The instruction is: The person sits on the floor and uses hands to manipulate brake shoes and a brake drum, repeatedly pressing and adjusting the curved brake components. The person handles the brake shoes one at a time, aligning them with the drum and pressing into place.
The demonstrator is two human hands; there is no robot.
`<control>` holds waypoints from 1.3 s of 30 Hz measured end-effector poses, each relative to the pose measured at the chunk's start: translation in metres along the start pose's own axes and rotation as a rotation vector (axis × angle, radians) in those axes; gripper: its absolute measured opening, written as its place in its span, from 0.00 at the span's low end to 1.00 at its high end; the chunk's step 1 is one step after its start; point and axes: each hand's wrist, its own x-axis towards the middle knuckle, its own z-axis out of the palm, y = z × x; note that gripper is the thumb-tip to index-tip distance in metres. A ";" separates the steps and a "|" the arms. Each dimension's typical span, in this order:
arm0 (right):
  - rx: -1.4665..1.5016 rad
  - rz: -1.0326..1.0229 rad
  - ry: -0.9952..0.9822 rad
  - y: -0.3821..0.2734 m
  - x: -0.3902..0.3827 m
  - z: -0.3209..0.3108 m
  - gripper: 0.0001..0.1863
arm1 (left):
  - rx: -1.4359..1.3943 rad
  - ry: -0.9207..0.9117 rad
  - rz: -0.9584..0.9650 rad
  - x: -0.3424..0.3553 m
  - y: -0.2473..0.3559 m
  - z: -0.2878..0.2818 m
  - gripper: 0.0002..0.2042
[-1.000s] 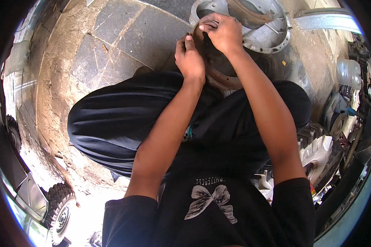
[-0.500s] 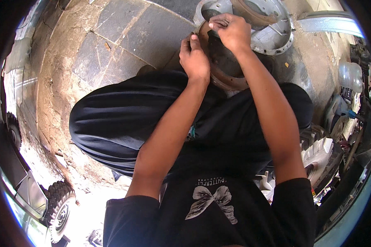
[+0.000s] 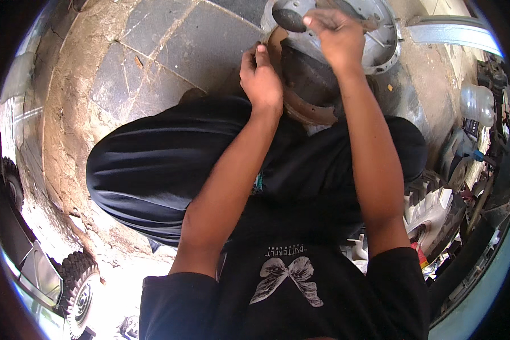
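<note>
Paving of grey stone slabs (image 3: 170, 45) with sandy, crumbling joints fills the 10 to 12 o'clock sector of the head view. Black-trousered legs (image 3: 170, 164) of the seated person cross the centre, with the black shirt bearing a pale butterfly print (image 3: 289, 275) at 6 o'clock. Grey metal wheel hub (image 3: 379, 39), a round flanged casting with holes along its rim, lies on the ground at 1 o'clock, just beyond the knees. Rusty brown drum (image 3: 306, 79), dark inside with an orange-brown lip, sits tilted between the knees and the hub, touching or overlapping the hub's near edge. Pale metal strip (image 3: 453, 34) lies at 2 o'clock, beside the hub. Clutter of white and dark machine parts (image 3: 436, 209) occupies 3 to 4 o'clock, and a vehicle tyre (image 3: 76, 283) shows at 8 o'clock. Left hand (image 3: 260, 79) rests on the left rim of the drum, fingers curled together over the edge, thumb up. Right hand (image 3: 334, 34) hovers over the hub at 12 o'clock, fingers bent and bunched downward; whether they pinch anything cannot be told.
</note>
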 end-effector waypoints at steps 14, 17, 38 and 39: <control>-0.298 -0.074 -0.148 0.008 -0.018 0.025 0.08 | -0.030 0.029 0.003 0.003 0.001 0.002 0.15; -0.276 -0.117 -0.144 0.007 -0.010 0.029 0.08 | 0.057 0.017 0.041 -0.002 0.006 0.003 0.16; -0.159 -0.097 -0.150 0.012 -0.006 0.035 0.06 | 0.044 0.026 0.008 -0.004 0.011 0.004 0.15; -0.113 -0.079 -0.151 0.018 -0.003 0.037 0.06 | 0.037 0.016 0.007 -0.003 0.009 0.004 0.15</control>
